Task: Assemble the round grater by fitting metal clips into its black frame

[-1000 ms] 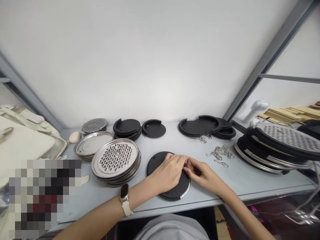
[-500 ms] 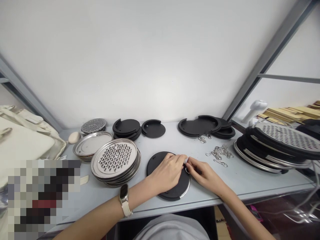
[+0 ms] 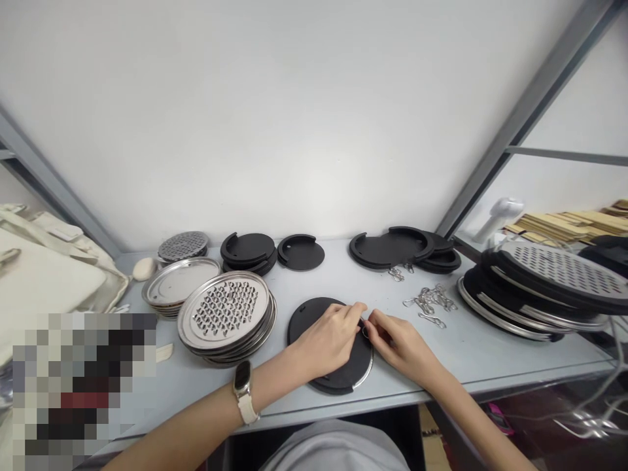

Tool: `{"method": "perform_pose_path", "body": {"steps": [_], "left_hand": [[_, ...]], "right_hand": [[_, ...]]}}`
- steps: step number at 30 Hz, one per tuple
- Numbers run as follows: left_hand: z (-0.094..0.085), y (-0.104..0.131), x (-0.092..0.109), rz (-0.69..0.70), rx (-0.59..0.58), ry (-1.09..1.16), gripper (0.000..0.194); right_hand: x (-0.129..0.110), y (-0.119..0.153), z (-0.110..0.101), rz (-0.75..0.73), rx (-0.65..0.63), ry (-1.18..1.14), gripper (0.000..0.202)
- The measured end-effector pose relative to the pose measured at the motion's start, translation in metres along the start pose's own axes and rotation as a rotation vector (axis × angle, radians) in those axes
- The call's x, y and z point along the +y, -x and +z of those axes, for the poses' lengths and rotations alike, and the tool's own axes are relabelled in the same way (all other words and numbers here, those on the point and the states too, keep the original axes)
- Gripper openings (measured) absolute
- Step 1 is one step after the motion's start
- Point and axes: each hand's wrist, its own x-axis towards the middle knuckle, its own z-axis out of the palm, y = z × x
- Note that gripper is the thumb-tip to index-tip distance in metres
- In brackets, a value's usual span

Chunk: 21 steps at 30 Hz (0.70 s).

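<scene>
A round black disc [image 3: 346, 373] with a thin silvery rim along its lower right lies near the table's front edge. Across it rests my left hand [image 3: 333, 337], fingers bent together and tips gripping at its upper right edge. My right hand [image 3: 392, 340] meets them there, thumb and forefinger pinching a small metal wire clip [image 3: 364, 331] against the edge. Fingers hide most of this clip. To the right lie several loose wire clips [image 3: 432, 301]. Left of the disc stands a stack of round metal grater plates [image 3: 226, 314].
Black round holders [image 3: 250, 250] line the wall, with more holders [image 3: 392, 247] farther right. A stack of black-and-metal graters [image 3: 534, 288] stands at the right. Plain metal plates [image 3: 181, 278] and a cream bag [image 3: 59, 268] are at left. Grey posts [image 3: 520, 118] frame the table.
Both hands stay at the disc's upper right edge. My right fingers have shifted slightly around the clip; the disc has not visibly moved.
</scene>
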Motion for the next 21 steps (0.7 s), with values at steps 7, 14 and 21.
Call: {"method": "perform_pose_path", "body": {"steps": [7,14,21], "left_hand": [[0.0040,0.0010,-0.0039,0.006,0.004,0.046,0.028],[0.0033,0.0001,-0.0046,0.037,-0.005,0.046,0.029],[0.0004,-0.0004,-0.0009,0.040,0.007,-0.003,0.028]], "right_hand": [[0.0031,0.0025,0.0034,-0.065,0.048,0.043,0.023],[0.0043,0.0043,0.0037,0.030,0.010,-0.083,0.025],[0.0004,-0.0010,-0.0003,0.115,-0.113,-0.133,0.018]]}}
